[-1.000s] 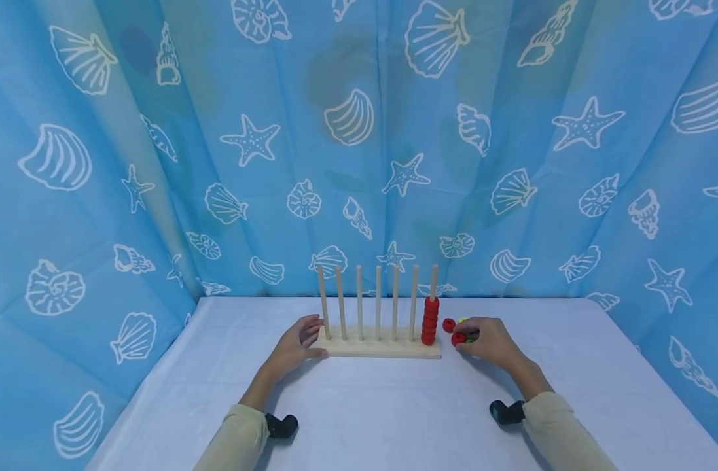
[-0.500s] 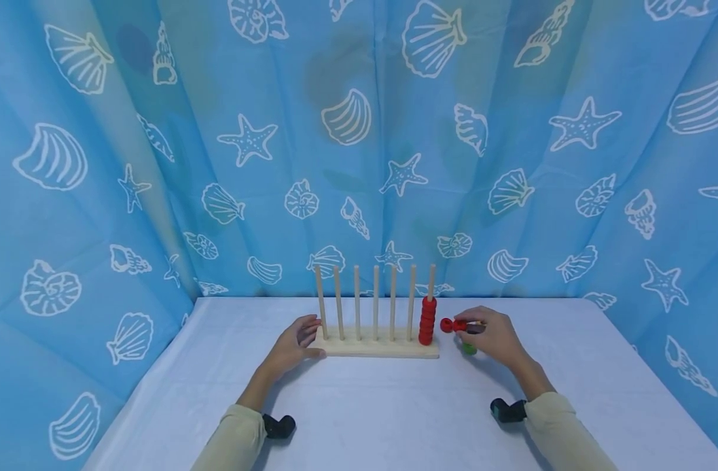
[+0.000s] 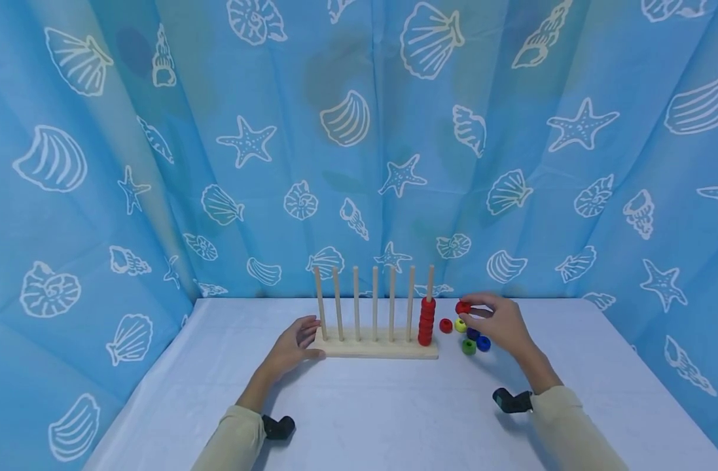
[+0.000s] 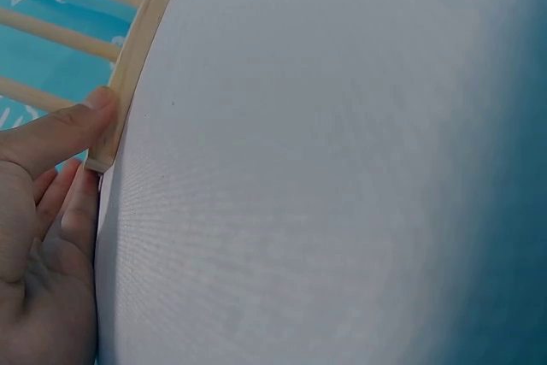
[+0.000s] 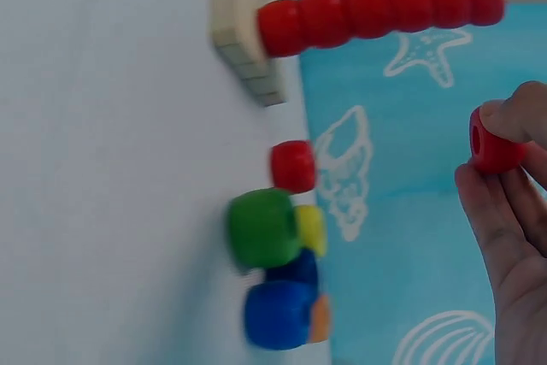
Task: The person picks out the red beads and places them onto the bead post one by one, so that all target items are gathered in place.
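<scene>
A wooden peg stand [image 3: 382,350] with a row of upright pegs stands on the table, its rightmost peg carrying a stack of red beads [image 3: 427,322]. My left hand [image 3: 294,343] holds the stand's left end, thumb on the front of the base and fingers behind it. In the left wrist view, the thumb [image 4: 73,130] presses the base. Above the table, right of the stack, my right hand [image 3: 500,322] pinches a red bead [image 3: 463,307] between thumb and fingers. The right wrist view shows that bead's hole [image 5: 477,137] facing the stand.
Loose beads lie below my right hand: red [image 3: 446,326], yellow [image 3: 460,324], green [image 3: 468,347], blue [image 3: 484,343] and dark blue [image 3: 473,333]. An orange bead [image 5: 320,318] shows in the right wrist view. A shell-patterned blue curtain [image 3: 359,163] hangs behind the white table [image 3: 382,412].
My right hand has picked a red bead from the loose group and raised it up and away from the table, uncovering the other beads. The left hand stays at the stand.
</scene>
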A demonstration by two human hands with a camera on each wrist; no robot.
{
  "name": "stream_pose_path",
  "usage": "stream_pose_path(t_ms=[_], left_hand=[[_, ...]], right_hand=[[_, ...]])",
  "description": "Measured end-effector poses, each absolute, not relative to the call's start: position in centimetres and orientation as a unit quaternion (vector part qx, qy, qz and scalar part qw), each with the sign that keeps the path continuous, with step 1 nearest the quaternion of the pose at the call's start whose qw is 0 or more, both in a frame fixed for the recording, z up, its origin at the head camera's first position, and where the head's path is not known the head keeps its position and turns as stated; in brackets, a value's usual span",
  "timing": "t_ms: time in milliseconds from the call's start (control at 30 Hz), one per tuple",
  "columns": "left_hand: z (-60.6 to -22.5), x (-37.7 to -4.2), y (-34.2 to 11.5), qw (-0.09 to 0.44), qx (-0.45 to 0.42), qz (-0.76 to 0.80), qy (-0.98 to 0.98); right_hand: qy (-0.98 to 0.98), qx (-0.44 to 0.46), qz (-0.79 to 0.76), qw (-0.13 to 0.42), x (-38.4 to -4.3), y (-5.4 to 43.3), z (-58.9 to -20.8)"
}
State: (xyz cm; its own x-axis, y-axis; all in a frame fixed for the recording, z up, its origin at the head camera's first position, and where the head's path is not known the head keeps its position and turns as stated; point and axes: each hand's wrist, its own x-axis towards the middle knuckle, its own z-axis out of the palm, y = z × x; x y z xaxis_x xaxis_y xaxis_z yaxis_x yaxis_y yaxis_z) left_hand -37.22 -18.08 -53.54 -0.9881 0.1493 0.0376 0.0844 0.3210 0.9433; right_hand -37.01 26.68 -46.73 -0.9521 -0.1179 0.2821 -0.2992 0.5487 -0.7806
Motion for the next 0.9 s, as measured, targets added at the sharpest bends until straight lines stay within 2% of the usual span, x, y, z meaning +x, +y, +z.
stream_pose_path(t_ms=[333,900], left_hand=[[-53.2,-37.4,-17.7,0.031,0.065,0.572,0.817],[-53.1,-36.9,-17.8,0.028,0.054,0.56,0.826]], right_hand=[[-0.856,0.171,0.458,0.167,-36.7,26.7,-43.1],[-0.82,0.191,0.504,0.192,-36.5,24.5,-38.3]])
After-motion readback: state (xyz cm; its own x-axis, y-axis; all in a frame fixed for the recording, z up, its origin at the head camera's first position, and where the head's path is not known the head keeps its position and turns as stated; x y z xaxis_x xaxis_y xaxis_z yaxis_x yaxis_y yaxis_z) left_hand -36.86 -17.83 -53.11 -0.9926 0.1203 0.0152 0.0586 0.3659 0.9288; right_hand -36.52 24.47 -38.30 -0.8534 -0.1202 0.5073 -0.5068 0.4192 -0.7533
